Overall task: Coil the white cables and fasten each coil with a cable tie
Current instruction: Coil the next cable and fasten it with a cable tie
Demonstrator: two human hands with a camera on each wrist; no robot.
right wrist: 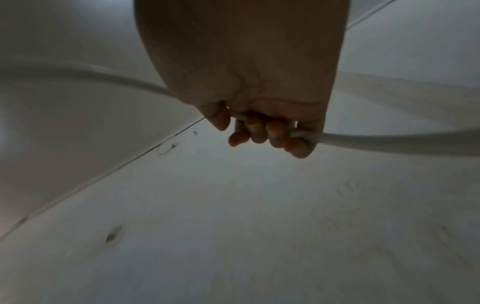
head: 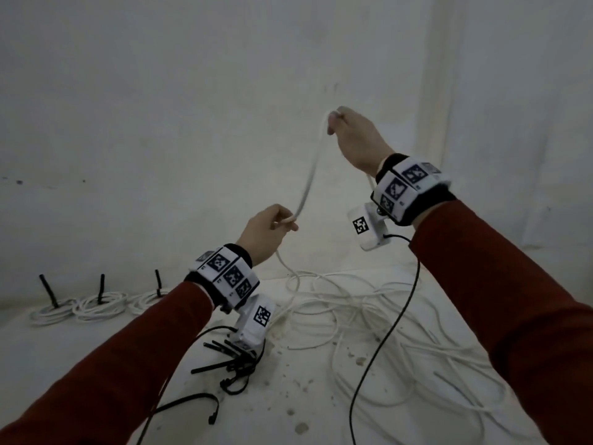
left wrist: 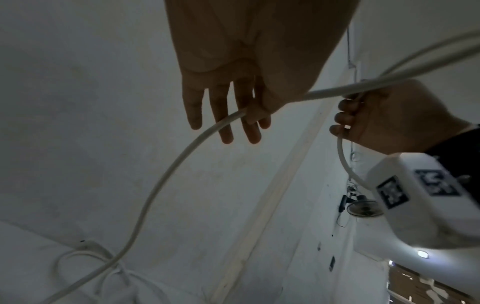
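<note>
While your right hand [head: 356,139] is up high near the wall, its fingers are curled around the white cable [head: 308,178], and your left hand [head: 268,234] is lower down and nearer to you, pinching the same cable between thumb and fingers. Between your two hands the cable runs in a long slant, from low on the left to high on the right, with a soft bend in it. At the top it loops over your right hand and hangs down behind your wrist. Below your left hand it drops down to the loose cable pile [head: 369,316], which lies in big messy loops on the white table [head: 48,358], mostly in front of you and to your right. From your left wrist you can see your other three fingers [left wrist: 226,115] held out straight while the cable passes by your thumb. From your right wrist you can see your fingertips [right wrist: 275,131] wrapped over the cable, which goes out to both sides. Three finished coils [head: 96,306] sit in a row at the far left of the table, each with a black tie [head: 101,289] sticking up. A bunch of loose cable ties [head: 231,361] lies under your left wrist. The table has small brown spots on it. Behind it stands a plain pale wall [head: 160,107] with a pale strip running up it on the right.
</note>
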